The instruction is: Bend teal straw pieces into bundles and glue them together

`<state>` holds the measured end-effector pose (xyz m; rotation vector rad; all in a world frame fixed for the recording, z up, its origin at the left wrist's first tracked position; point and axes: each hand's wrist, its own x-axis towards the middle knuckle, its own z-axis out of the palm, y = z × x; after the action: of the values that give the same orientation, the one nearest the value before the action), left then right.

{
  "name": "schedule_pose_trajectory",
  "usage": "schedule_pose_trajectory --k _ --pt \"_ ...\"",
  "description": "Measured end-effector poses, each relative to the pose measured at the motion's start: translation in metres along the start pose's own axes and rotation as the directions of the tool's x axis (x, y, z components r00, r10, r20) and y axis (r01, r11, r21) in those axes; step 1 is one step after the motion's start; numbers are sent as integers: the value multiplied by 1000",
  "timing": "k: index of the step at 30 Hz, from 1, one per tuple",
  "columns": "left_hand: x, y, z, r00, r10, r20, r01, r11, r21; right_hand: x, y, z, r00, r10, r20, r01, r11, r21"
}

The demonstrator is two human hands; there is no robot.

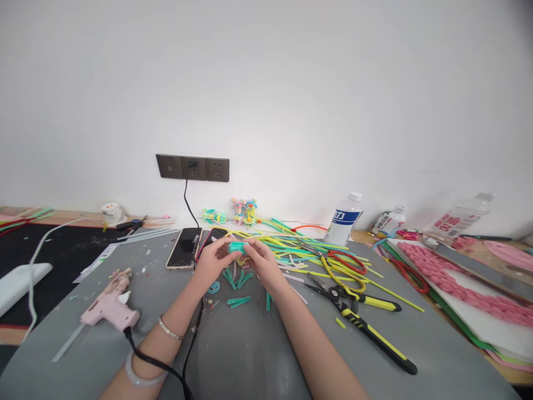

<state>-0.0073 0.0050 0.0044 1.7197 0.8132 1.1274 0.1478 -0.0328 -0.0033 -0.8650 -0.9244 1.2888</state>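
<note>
Teal piece (pixel 237 247) mostly hidden by both hands' fingers (pixel 250 248).

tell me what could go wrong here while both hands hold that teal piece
The black cord of the glue gun crosses by the wrist of the left hand; moving that arm might drag the gun over. The pliers point toward the right hand, which could catch their tips while working the teal piece.
</note>
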Motion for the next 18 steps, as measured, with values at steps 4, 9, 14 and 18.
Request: schedule_pose_trajectory --k 4,9,14,18 --pt "0 -2 1 1000 10 -7 -11 996 -89 0 1 -1 999 0 46 1 1000 -2" --pt "1 -2 -3 992 120 -32 -121 992 -18 -2 0 -3 993 13 115 -5 997 -73" --pt "2 -3 -7 936 346 -62 -334 930 155 -6 -3 -1 985 -79 156 108 976 -187" --pt "1 -4 -5 928 371 -14 -365 918 156 -7 -6 2 961 -200 193 247 932 -266"
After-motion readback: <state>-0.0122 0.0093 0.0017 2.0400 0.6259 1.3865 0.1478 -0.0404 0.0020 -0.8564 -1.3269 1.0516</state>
